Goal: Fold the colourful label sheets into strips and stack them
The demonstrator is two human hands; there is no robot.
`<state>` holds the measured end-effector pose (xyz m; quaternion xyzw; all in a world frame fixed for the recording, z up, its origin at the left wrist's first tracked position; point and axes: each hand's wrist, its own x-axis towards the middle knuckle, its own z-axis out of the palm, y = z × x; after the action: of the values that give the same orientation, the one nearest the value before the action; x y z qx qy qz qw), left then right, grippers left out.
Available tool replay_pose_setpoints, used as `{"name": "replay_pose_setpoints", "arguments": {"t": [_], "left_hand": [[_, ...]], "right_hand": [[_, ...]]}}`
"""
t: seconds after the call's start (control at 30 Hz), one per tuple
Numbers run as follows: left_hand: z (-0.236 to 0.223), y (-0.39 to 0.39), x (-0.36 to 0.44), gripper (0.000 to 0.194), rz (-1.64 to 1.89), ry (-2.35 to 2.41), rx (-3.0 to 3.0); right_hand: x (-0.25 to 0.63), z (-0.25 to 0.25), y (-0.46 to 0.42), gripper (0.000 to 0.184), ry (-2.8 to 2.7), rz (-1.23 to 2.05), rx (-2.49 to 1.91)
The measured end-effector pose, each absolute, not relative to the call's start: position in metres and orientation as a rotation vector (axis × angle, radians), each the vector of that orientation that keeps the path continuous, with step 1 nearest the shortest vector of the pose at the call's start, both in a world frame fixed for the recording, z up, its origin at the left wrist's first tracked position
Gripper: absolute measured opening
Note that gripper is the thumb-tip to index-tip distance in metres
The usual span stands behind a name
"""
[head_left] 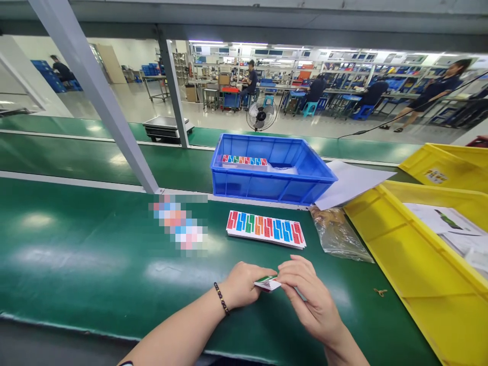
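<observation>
One folded leaflet (267, 284), lower centre of the frame, is gripped by the left hand (243, 285) while the right hand (313, 300), its grip unclear, touches the edge, apparently mid-folding, the next crease calling for aligned edges.

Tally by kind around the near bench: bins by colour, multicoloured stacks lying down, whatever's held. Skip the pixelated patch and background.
Blue bin: 1
Yellow bins: 2
Multicoloured stacks: 2 (bench stack, stack in the blue bin)
Held paper bundle: 1
Total: 6
</observation>
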<state>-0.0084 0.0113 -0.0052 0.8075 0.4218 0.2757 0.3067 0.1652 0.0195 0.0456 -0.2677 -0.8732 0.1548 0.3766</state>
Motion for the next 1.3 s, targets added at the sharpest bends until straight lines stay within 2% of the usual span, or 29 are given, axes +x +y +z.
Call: {"name": "replay_pose_setpoints", "arguments": {"t": [0.23, 0.7, 0.8, 0.9, 1.07, 1.2, 1.3], "left_hand": [[-0.006, 0.011, -0.009, 0.042, 0.595, 1.158, 2.228], [-0.015, 0.011, -0.008, 0.047, 0.627, 1.206, 2.299], [-0.015, 0.012, -0.009, 0.047, 0.63, 1.218, 2.318], [-0.014, 0.011, -0.008, 0.048, 0.598, 1.191, 2.359], [-0.014, 0.011, -0.008, 0.045, 0.585, 1.171, 2.394], [-0.013, 0.011, -0.009, 0.038, 0.645, 1.164, 2.394], [-0.013, 0.011, -0.009, 0.035, 0.668, 1.129, 2.405]], "right_hand": [[0.162, 0.052, 0.013, 0.023, -2.292, 0.277, -0.631], [0.161, 0.047, 0.007, 0.02, -2.313, 0.191, -0.584], [0.166, 0.045, 0.008, 0.029, -2.318, 0.153, -0.605], [0.166, 0.045, 0.006, 0.021, -2.309, 0.182, -0.592], [0.173, 0.04, 0.005, 0.023, -2.256, 0.208, -0.575], [0.198, 0.032, 0.014, 0.05, -2.129, 0.295, -0.781], [0.211, 0.03, 0.02, 0.032, -2.146, 0.379, -0.803]]}}
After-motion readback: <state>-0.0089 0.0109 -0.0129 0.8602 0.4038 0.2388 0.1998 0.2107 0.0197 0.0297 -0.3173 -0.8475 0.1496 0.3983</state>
